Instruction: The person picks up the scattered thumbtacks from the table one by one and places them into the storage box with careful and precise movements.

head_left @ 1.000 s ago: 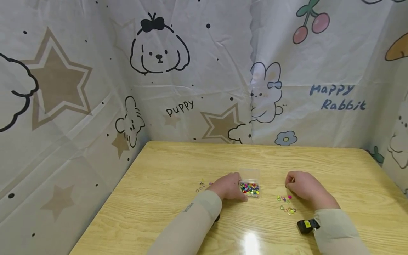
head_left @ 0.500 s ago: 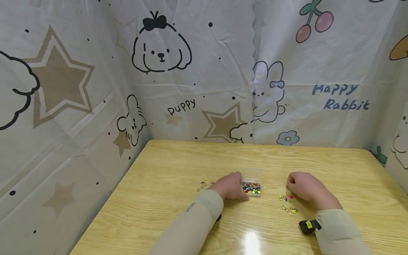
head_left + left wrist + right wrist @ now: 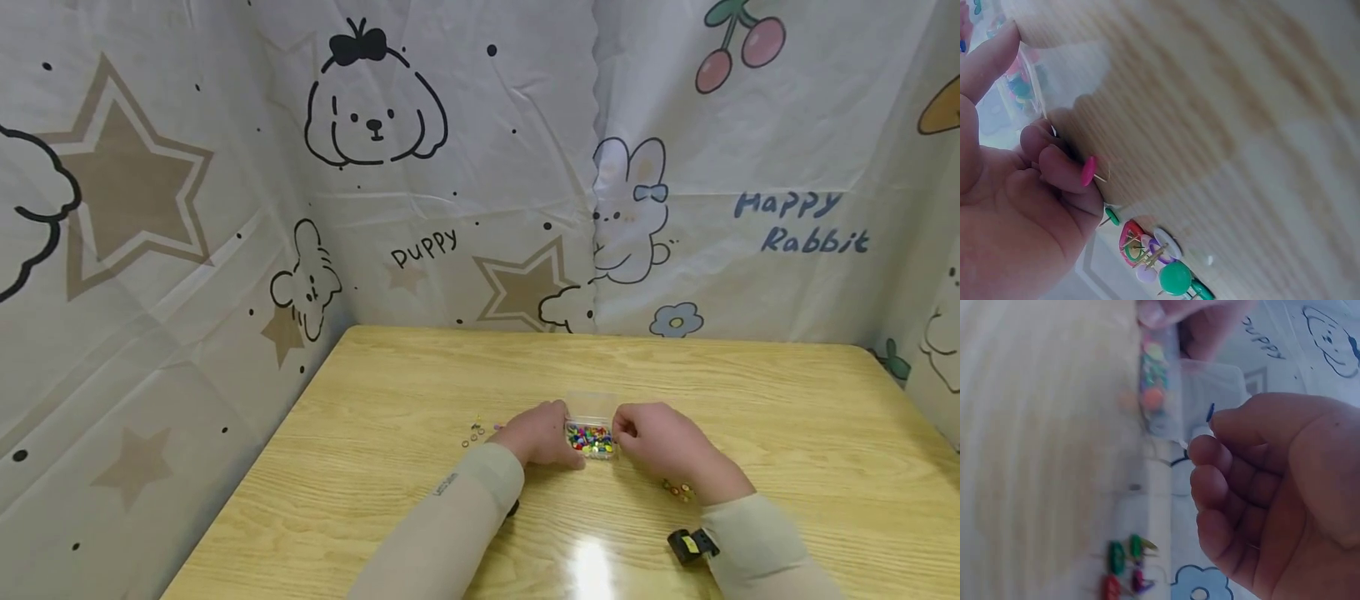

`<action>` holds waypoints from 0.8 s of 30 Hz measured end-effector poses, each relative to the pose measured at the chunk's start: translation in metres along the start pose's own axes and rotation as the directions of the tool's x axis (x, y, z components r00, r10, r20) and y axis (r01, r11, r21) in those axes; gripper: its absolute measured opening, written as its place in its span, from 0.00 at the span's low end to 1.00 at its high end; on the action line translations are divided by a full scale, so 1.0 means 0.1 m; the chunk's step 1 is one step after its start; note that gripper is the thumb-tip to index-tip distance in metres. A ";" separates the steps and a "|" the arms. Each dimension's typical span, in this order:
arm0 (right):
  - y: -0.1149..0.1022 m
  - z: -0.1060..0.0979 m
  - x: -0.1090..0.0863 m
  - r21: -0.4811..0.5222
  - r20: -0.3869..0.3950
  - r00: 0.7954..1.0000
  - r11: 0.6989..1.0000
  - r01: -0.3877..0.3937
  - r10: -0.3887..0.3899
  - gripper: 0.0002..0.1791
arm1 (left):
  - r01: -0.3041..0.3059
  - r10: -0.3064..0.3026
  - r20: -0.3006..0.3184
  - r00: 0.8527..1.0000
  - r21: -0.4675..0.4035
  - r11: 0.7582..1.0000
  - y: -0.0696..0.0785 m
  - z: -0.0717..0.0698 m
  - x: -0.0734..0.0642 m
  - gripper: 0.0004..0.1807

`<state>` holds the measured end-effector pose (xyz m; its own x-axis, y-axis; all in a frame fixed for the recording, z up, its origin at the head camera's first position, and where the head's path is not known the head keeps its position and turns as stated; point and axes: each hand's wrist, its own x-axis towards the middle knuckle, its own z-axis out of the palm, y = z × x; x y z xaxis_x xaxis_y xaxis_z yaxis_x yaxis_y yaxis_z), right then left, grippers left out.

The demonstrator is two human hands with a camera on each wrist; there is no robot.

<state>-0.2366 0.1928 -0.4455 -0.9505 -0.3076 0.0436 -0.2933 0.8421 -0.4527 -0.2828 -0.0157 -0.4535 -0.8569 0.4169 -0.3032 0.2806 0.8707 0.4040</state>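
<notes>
A small clear plastic box (image 3: 600, 456) full of colourful thumbtacks stands on the table, its lid (image 3: 592, 405) raised at the back. My left hand (image 3: 542, 435) holds the box at its left side, thumb at the front. At the right side of the box is my right hand (image 3: 660, 442). In the right wrist view, a blue thumbtack (image 3: 1210, 413) is pinched at the thumb tip, the other fingers curled. By the left hand's curled fingers lies a pink thumbtack (image 3: 1089, 170), with a cluster of green, red, white and purple thumbtacks (image 3: 1175, 278) beyond.
Loose thumbtacks (image 3: 474, 437) lie left of the left hand on the wooden table (image 3: 420, 375). More thumbtacks (image 3: 677, 490) lie partly hidden under the right forearm. A patterned cloth (image 3: 450, 183) hangs behind the table.
My right hand has moved left, from above the right-hand thumbtacks to the box's right side. My left hand still holds the box. The head view has shifted slightly.
</notes>
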 end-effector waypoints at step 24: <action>0.07 -0.10 -0.06 -0.078 0.005 0.999 0.996 -0.039 0.040 0.05 | 0.013 -0.013 -0.002 1.000 -0.014 1.000 -0.02 0.02 0.00 0.33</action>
<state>-0.2342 0.2049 -0.4397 -0.9609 -0.2762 0.0213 -0.2630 0.8853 -0.3836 -0.2827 -0.0172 -0.4558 -0.8613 0.4048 -0.3071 0.2633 0.8725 0.4116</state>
